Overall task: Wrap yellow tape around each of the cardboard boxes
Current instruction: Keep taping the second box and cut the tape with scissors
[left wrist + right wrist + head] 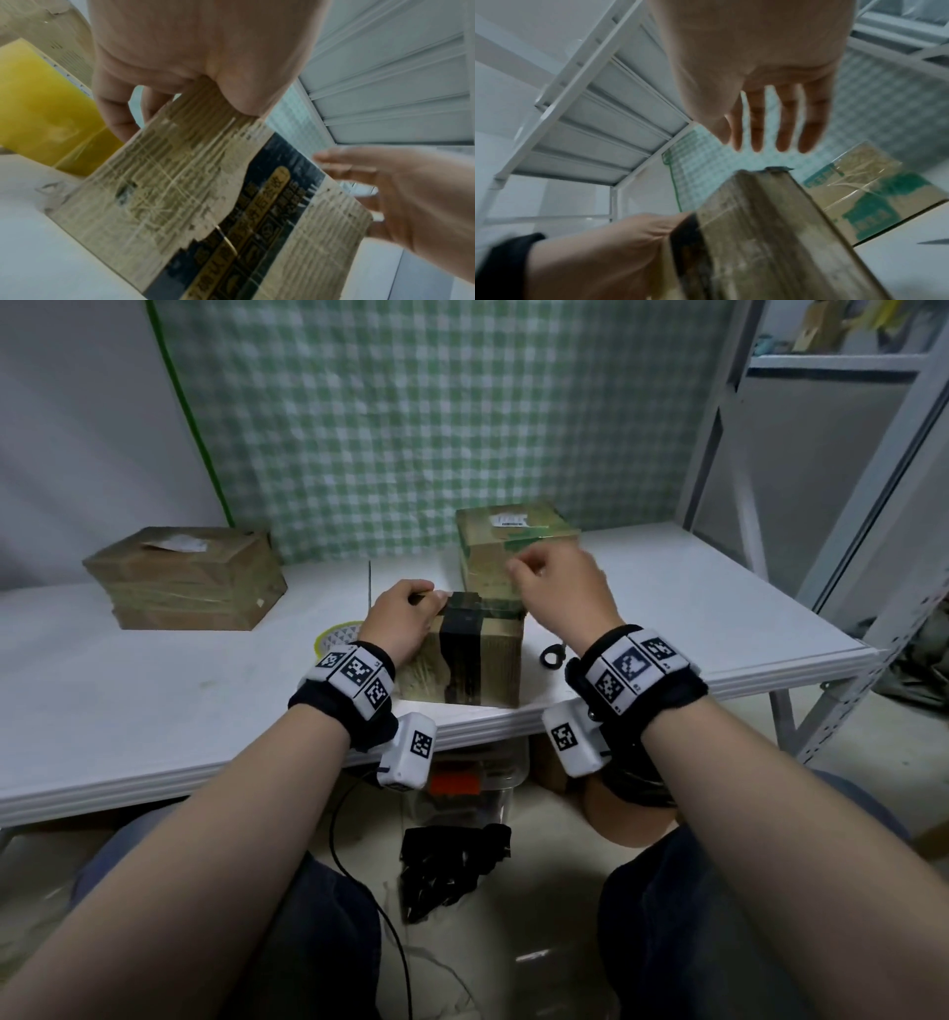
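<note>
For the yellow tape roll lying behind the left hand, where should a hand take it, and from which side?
Judging by its pose, grip the tape roll by its outer rim, coming from above and its left. It seems to lie flat on the table, and the left hand and near box crowd its right side. The right hand is free.

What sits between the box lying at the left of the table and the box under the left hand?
The yellow tape roll, on the white table just beside the left hand. The head view shows it between the left box and the black-banded box.

Three worn cardboard boxes (464, 654) on table, yellow tape roll (38, 105) seemingly beside nearest
</note>
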The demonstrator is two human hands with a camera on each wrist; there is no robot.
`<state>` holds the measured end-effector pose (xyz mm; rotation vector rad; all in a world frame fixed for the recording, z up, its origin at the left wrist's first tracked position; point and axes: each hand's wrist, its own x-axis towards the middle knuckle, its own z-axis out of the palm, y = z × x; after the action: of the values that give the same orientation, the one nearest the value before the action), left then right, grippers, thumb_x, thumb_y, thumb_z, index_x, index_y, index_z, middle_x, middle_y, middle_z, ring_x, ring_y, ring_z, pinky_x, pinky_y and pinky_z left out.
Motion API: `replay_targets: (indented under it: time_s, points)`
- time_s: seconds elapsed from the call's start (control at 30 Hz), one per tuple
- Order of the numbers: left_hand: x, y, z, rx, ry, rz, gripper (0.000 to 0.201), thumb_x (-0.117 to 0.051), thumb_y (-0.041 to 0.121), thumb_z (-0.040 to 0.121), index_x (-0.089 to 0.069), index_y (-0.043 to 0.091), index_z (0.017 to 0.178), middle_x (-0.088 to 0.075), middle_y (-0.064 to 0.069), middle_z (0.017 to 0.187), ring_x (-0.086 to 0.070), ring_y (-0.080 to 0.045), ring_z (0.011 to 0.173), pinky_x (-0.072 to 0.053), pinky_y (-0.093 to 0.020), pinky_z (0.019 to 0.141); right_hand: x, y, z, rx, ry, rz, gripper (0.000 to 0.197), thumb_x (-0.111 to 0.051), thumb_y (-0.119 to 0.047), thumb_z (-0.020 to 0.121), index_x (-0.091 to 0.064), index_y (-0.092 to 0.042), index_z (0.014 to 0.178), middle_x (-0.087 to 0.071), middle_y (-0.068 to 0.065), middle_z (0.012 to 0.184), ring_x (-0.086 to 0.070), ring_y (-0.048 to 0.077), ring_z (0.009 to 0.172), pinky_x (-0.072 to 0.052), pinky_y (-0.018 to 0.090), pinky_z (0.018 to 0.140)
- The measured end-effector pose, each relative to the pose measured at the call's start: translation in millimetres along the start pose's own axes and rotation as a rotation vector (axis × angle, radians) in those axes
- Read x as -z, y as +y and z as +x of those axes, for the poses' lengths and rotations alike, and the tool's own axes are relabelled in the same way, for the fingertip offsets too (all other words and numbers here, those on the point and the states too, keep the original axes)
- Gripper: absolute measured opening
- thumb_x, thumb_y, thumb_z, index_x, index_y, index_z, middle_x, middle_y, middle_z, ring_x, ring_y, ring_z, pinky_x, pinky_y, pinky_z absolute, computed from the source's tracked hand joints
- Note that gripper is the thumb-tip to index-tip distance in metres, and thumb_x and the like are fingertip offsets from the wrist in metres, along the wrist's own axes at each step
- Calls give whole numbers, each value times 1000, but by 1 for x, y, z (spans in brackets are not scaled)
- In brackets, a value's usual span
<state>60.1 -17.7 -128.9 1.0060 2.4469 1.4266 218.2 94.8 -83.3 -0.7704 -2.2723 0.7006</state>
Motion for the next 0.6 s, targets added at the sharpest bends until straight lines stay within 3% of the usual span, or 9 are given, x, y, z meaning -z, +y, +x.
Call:
replay_targets:
  time_s: [0.03, 0.1, 0.17, 0.23, 0.3, 0.4, 0.47, 0.53, 0.6]
  points:
    - [0, -1, -2, -6, 10, -5, 42, -56, 39, 101, -60, 17, 137, -60, -2, 139, -55, -19, 126, -38, -24, 94, -1, 5, 2, -69, -88, -31, 34, -50, -45, 102, -72, -20, 112, -72, -4, 102, -70, 21, 93, -60, 40, 82]
    - [0, -2, -5, -22, 43, -13, 41, -56, 39, 101, -61, 18, 136, -61, -2, 138, -56, -20, 126, -40, -25, 96, -3, 9, 2, -179, -254, 80, 40, -44, -48, 104, -66, -15, 104, -62, 1, 86, -72, 28, 78, -63, 40, 67]
    - [1, 0, -10, -67, 116, 18, 36, -53, 35, 102, -64, 19, 132, -63, -4, 135, -58, -21, 123, -40, -27, 96, -5, 6, 0, -178, -254, 194, 39, -46, -45, 105, -59, -13, 86, -56, 5, 72, -70, 31, 66, -60, 34, 57]
    - [5, 3, -14, -93, 221, 34, 30, -46, 31, 105, -67, 20, 123, -64, -4, 128, -59, -22, 115, -40, -29, 91, -3, 3, 1, -128, -168, 227, 39, -50, -40, 104, -65, -10, 85, -65, 9, 75, -70, 24, 63, -61, 34, 59]
    - [12, 7, -18, -73, 285, 1, 29, -41, 31, 104, -68, 21, 112, -64, -2, 122, -57, -20, 107, -39, -31, 88, 0, 0, 2, -59, -81, 240, 33, -55, -35, 103, -72, -10, 89, -69, 4, 78, -66, 13, 61, -61, 28, 60]
    - [19, 9, -19, -41, 275, -60, 22, -49, 38, 100, -63, 21, 102, -63, -5, 119, -60, -22, 101, -43, -33, 86, 0, 0, -4, -1, -80, 173, 26, -64, -30, 98, -74, -15, 80, -74, -5, 83, -69, 10, 75, -59, 29, 68]
    - [16, 9, -26, 22, 189, 9, 26, -59, 42, 96, -57, 20, 109, -54, -5, 125, -59, -17, 86, -41, -28, 75, -2, 2, -14, 20, -163, 105, 23, -67, -27, 96, -73, -18, 75, -73, -6, 79, -65, 1, 66, -49, 23, 60]
    - [8, 7, -34, 93, 56, 126, 43, -65, 44, 94, -50, 20, 126, -40, -6, 132, -56, -21, 88, -40, -27, 78, -4, 3, -23, 65, -228, -40, 19, -67, -27, 95, -74, -23, 77, -72, -6, 83, -61, -1, 64, -47, 25, 60]
    - [3, 2, -35, 88, -38, 184, 60, -64, 46, 95, -42, 16, 142, -35, -12, 144, -56, -33, 111, -44, -34, 96, -9, 2, -28, 149, -253, -198, 17, -61, -30, 98, -74, -26, 88, -69, -1, 103, -63, 15, 94, -52, 36, 85]
